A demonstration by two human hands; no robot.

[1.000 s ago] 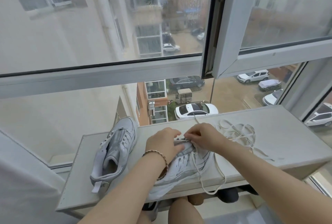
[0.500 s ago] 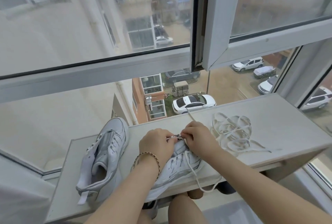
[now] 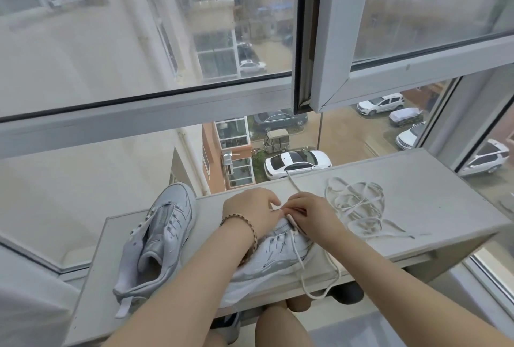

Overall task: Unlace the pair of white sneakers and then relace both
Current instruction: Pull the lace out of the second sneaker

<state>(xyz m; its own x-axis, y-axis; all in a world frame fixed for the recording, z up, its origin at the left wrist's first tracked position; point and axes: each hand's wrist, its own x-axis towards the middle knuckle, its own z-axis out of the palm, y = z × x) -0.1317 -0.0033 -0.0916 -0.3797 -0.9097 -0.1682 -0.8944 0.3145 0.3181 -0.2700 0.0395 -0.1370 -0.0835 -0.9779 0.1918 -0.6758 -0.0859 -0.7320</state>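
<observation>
While rain streaks the window panes (image 3: 133, 27) above, a person works at a pale grey shelf (image 3: 417, 185) on a white sneaker (image 3: 278, 257) lying at the board's near edge, toe pointing far and heel hanging over the near rim. The left hand (image 3: 251, 213), with a braided bracelet (image 3: 251, 231) on its wrist, is curled over the front of the shoe's upper and grips it; whether its fingertips also grasp the lace cannot be told. The right hand (image 3: 314, 216), touching the left, pinches a white lace (image 3: 293, 182) between thumb and forefinger at the front eyelets. One end of that lace runs away from the hands toward the far edge of the shelf, while another stretch crosses the shoe's side and droops in a loop over the near edge. The second sneaker (image 3: 164, 235) lies unlaced to the left, just beside the left forearm, its tongue exposed and its heel toward the near side. To the right of the hands, a loose lace (image 3: 358, 205) lies in a tangled heap on the shelf, apart from both shoes. Beyond the glass, far below, a white car (image 3: 297, 163) stands parked in a courtyard.
</observation>
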